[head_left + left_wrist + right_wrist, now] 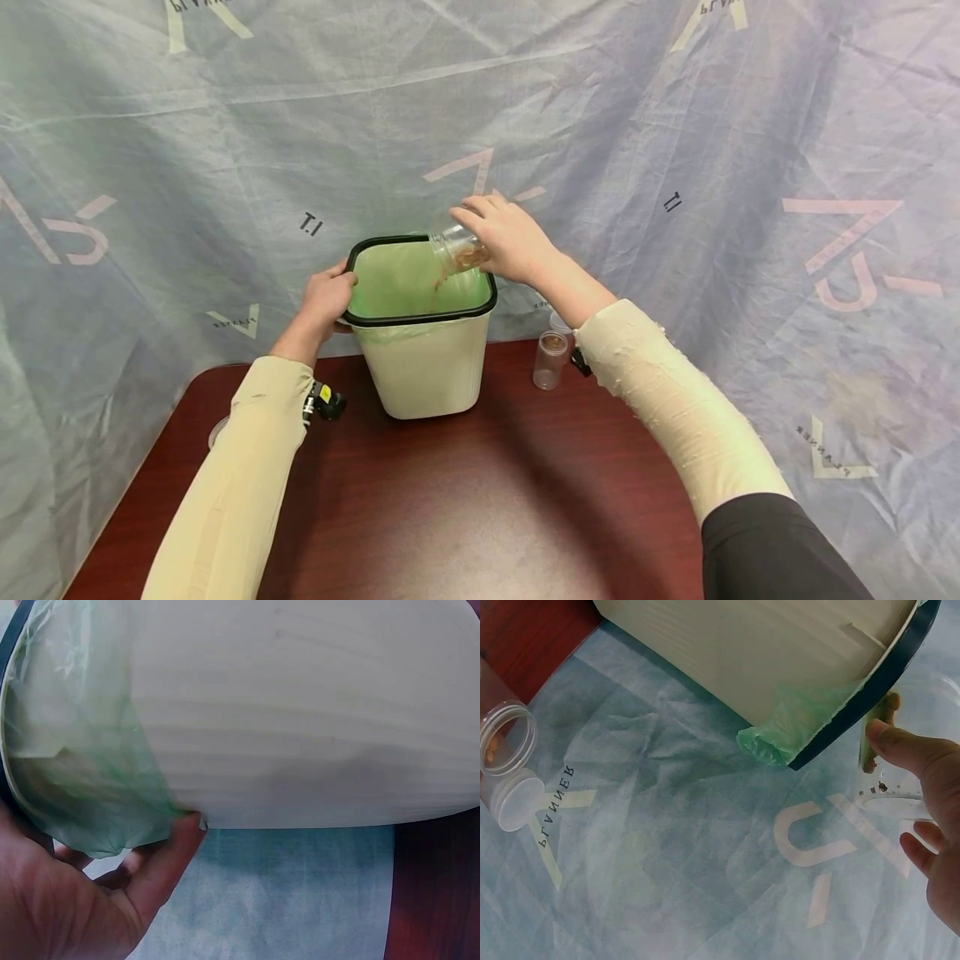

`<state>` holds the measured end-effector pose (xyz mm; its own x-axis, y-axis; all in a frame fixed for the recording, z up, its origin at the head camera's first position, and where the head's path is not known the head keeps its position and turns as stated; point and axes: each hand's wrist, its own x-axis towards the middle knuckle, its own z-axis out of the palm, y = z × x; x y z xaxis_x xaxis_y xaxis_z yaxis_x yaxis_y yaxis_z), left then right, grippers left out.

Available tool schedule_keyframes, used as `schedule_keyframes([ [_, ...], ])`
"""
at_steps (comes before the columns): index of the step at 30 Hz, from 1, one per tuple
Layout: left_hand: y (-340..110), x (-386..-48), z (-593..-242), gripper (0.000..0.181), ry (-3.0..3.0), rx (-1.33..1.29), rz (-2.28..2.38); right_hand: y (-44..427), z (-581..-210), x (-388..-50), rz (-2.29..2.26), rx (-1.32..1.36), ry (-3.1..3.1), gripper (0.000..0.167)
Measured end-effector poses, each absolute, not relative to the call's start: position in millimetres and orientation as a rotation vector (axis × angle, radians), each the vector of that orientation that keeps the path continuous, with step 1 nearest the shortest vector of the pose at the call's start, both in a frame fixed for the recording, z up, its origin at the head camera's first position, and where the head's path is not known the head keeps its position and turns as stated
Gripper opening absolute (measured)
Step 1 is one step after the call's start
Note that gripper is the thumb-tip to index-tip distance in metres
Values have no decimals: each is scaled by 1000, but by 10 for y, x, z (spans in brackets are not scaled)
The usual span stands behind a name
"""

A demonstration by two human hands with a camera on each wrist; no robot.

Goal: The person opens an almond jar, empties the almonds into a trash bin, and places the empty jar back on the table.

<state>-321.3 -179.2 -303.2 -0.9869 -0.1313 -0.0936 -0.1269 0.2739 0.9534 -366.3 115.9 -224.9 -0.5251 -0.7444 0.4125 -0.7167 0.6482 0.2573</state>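
A cream bin [423, 367] with a black rim and a green liner [390, 279] stands at the table's back. My left hand [326, 300] grips its left rim, thumb and fingers on either side; in the left wrist view the hand [82, 892] holds the edge by the liner. Over the bin's right side my right hand [510, 237] holds a clear jar [450, 247], tilted mouth-down to the left, with brown bits inside and some falling from the mouth. In the right wrist view the fingers [911, 746] are round the jar, which also shows a greenish-brown piece.
Right of the bin stands a clear jar [550, 367] with brown contents, a translucent lid [559, 323] behind it. Another clear round item [217, 432] lies at the table's left edge, partly behind the left sleeve. A printed grey cloth [360, 108] hangs behind the brown table [465, 500].
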Motion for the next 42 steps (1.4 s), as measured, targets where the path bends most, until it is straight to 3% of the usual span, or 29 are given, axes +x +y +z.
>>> schedule_keyframes([
  [11, -1793, -3216, -3054, 56, -2490, 251, -1903, 1125, -2265, -3662, -94, 1187, -2322, 80],
  [30, -1754, -3218, -3031, 57, -2495, 275, -1890, 1062, -2289, -3619, -214, 1185, -2370, 90],
  [42, -1753, -3208, -3024, 57, -2490, 273, -1891, 1045, -2327, -3631, -269, 1203, -2347, 84],
])
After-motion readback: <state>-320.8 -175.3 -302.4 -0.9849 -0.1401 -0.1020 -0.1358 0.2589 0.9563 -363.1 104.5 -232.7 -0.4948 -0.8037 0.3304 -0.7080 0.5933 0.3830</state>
